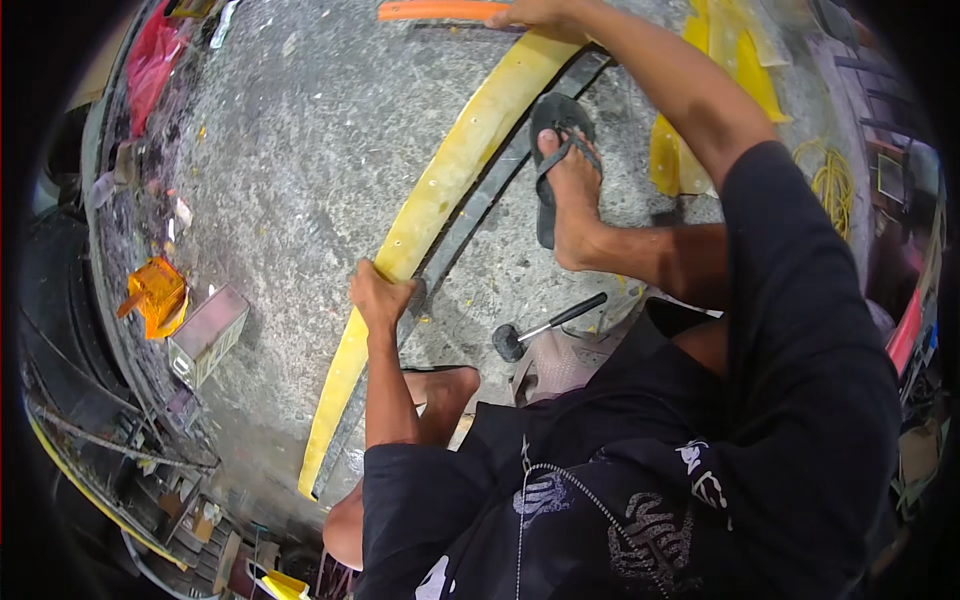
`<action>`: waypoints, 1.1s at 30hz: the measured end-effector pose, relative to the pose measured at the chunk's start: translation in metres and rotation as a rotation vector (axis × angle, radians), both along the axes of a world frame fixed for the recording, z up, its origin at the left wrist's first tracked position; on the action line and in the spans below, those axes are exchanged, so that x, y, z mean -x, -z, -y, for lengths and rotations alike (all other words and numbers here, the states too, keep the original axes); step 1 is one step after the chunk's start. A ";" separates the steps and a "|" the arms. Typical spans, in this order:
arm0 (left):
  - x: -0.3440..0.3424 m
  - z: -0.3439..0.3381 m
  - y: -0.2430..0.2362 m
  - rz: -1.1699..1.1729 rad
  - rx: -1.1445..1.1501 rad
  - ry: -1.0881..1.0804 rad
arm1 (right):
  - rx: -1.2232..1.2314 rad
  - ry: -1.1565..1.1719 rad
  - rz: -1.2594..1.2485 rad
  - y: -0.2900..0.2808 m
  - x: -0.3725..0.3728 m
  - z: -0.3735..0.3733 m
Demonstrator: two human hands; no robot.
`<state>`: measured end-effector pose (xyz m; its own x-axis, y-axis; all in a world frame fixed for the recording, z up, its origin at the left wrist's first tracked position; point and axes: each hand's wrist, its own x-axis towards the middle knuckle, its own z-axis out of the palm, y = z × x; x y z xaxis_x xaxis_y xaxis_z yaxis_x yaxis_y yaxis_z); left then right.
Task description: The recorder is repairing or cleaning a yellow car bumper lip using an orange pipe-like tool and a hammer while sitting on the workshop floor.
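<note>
A long yellow strip with small holes along it runs slantwise across the rough concrete floor. My left hand is closed around its near half, thumb lying across the face. Up at the top edge of the picture, my right hand grips the strip's far end, partly cut off by the frame. The fingertips of that hand meet the end of an orange strip. Alongside the yellow strip, to its right, lies a narrow grey metal bar, partly covered near my left hand.
A black-headed mallet lies between my legs. My sandalled foot rests just right of the bar. Yellow sheeting and a coil of yellow cord are at right. At left stand a rectangular tin and an orange bag.
</note>
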<state>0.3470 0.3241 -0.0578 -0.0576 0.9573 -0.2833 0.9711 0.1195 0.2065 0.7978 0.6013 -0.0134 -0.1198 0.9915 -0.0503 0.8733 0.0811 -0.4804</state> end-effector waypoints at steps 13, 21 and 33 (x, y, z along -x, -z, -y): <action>-0.001 -0.001 0.003 0.092 -0.001 0.001 | 0.124 -0.184 -0.044 0.035 -0.008 -0.003; -0.007 0.004 0.008 0.037 0.015 0.071 | -0.036 0.245 -0.374 -0.009 -0.071 0.014; 0.017 0.006 -0.096 0.109 0.143 -0.018 | -0.528 0.589 -0.530 -0.143 -0.064 -0.031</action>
<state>0.3303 0.3178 0.0383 -0.0361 0.9058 -0.4221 0.9413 0.1727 0.2900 0.8620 0.6324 0.1298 0.5279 0.7789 0.3385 0.5221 0.0167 -0.8527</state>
